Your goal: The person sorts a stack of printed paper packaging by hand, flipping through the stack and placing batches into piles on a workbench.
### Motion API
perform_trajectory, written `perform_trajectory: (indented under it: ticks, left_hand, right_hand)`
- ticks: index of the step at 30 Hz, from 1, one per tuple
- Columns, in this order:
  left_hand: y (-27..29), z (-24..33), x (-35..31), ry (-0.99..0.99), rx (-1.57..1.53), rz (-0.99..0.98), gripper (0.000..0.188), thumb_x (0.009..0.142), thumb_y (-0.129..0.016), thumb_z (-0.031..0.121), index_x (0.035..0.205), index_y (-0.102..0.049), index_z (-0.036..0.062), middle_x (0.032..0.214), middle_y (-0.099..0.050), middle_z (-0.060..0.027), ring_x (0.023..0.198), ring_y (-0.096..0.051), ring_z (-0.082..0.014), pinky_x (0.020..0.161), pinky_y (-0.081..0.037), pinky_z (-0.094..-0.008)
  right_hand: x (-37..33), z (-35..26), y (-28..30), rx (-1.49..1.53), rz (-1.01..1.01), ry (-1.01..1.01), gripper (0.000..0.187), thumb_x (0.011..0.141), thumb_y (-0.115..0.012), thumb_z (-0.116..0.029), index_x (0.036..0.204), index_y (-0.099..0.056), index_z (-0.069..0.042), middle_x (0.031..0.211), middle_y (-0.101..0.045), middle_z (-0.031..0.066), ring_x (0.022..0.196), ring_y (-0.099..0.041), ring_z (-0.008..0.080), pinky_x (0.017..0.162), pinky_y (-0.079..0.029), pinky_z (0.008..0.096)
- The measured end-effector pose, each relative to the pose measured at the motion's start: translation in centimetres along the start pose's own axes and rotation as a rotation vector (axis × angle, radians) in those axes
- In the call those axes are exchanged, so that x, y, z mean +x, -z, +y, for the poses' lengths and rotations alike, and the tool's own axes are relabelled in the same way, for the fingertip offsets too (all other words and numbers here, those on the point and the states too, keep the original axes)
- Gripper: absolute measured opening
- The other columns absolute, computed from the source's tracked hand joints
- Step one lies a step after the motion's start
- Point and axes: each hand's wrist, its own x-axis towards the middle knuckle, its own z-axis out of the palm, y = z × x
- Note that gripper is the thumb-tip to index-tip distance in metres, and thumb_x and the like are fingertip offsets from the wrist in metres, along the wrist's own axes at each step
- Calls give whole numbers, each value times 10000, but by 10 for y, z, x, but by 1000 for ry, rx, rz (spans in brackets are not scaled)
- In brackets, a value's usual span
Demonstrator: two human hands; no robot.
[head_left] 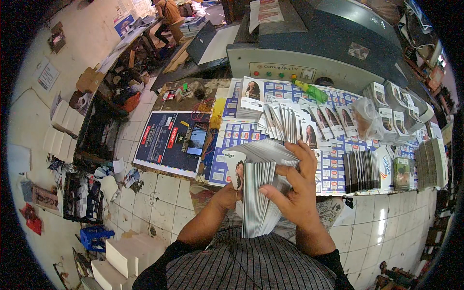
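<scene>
at the centre of the frame, holds upright a thick stack of flat, white, printed cardboard cartons (261, 193). with the left hand (226, 197), clasps the lower left side, closed and partly hidden. with the right hand (298, 186), half open, lays spread thumb and fingers against the right side and edges. at right of frame, a crumpled clear plastic bag (368, 113), with contents too blurred to name; at left, a dark open crate (81, 220) full of loose paper scraps (91, 193).

Head-worn fisheye; looks down, forward; near held stack (258, 198), worktable (216, 87) beyond
</scene>
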Motion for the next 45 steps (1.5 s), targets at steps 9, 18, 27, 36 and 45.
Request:
perform_trajectory:
  ticks: [9,18,27,36,45]
  left_hand:
    - [4,-5,-7,6,-27,-54,620,938,-602,288,1459,-358,59,1451,-451,-113,1308,-461,-251,1116,-367,-415]
    - [-3,10,-12,-107,85,-99,631,953,-574,317,1474,-330,60,1466,-434,-115,1324,-446,-259,1125,-353,-421]
    - [-18,23,-6,-14,103,52,784,834,-672,522,1407,-462,29,1427,-478,-123,1312,-458,-242,1123,-318,-388]
    - [-7,15,-2,-56,105,-153,686,961,-504,461,1478,-321,49,1523,-358,-119,1383,-375,-263,1165,-285,-417]
    - [1,9,-4,-128,281,-168,687,958,-501,465,1477,-320,54,1525,-351,-119,1387,-367,-262,1168,-282,-414]
  right_hand:
    - [0,-2,-5,125,66,-41,297,765,-750,-248,972,-676,-49,1382,-455,196,1342,-311,430,1104,-212,552]
    - [3,-13,5,-124,-8,42,406,743,-755,-418,932,-675,-68,1372,-481,196,1349,-298,433,1101,-195,567]
    - [1,-5,1,-121,19,67,610,602,-800,-578,895,-658,-62,1363,-498,189,1327,-327,436,1074,-248,562]
    - [1,-4,2,-104,8,47,602,602,-808,-564,903,-668,-62,1365,-501,185,1329,-328,432,1080,-252,546]
    - [2,-6,-1,-95,2,59,609,595,-788,-580,878,-655,-58,1357,-505,190,1322,-337,433,1079,-258,544]
